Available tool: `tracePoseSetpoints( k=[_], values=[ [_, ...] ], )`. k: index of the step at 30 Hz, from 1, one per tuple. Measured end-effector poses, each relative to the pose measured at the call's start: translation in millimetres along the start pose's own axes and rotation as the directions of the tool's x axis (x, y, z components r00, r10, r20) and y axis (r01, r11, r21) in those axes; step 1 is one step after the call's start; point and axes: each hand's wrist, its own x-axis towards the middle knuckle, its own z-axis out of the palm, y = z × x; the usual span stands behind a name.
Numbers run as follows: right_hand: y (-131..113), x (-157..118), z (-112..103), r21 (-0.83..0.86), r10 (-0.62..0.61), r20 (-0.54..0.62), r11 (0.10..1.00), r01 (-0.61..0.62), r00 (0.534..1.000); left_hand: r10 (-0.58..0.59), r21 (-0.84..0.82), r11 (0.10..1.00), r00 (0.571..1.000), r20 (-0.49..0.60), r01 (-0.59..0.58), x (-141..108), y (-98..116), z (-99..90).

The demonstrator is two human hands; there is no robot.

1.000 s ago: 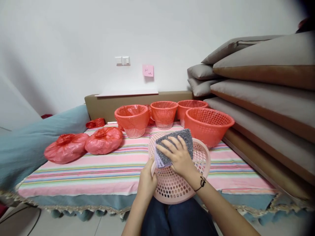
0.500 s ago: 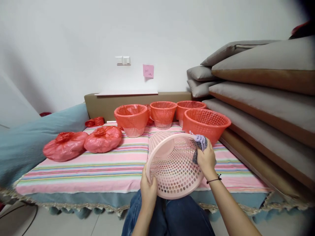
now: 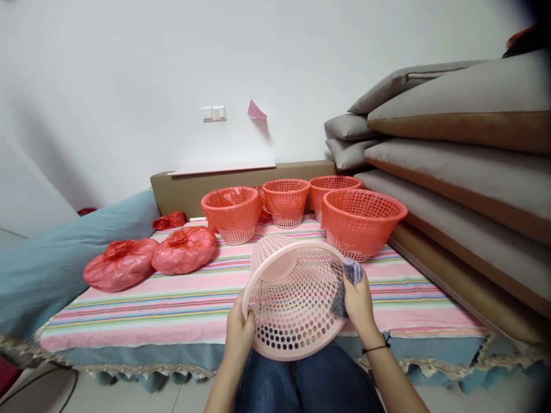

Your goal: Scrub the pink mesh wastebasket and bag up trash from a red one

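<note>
A pale pink plastic basket point(image 3: 297, 344) with a perforated wall lies tilted above my lap, its mouth facing me. My left hand point(image 3: 239, 327) is closed on the left side of its rim, thumb inside. At the right side of the rim, my right hand point(image 3: 359, 301) is closed on a grey and lilac cloth point(image 3: 340, 299), which it presses against the basket's edge. Part of the cloth hangs inside the mouth. Just behind stands a basket point(image 3: 364, 218) with red plastic over its upper part.
More red-covered baskets point(image 3: 287, 201) stand at the back of the striped cloth point(image 3: 172, 312). Two tied red bags point(image 3: 185, 250) lie at left, with a red roll point(image 3: 170, 220) behind them. Stacked grey and brown cushions point(image 3: 456, 166) rise along the right side.
The pale pink basket and both hands have shifted left and slightly down in view. My right hand and the cloth sit lower along the rim. The pink note on the wall has curled up.
</note>
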Motion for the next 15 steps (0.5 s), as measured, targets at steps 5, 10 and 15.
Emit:
tracePoseSetpoints(
  k=[5,10,15],
  values=[
    [-75,26,0,-0.277,-0.452,0.255,0.813,0.513,0.855,0.142,0.060,0.985,0.965,0.222,-0.159,25,36,-3.4],
    [-138,6,20,-0.192,-0.669,0.579,0.444,0.875,0.466,0.232,0.084,0.957,0.908,0.350,-0.277,37,64,11.8],
    [-148,-5,32,-0.092,-0.701,0.647,0.318,0.944,0.299,0.273,0.064,0.947,0.896,0.350,-0.313,41,74,23.3]
  ],
)
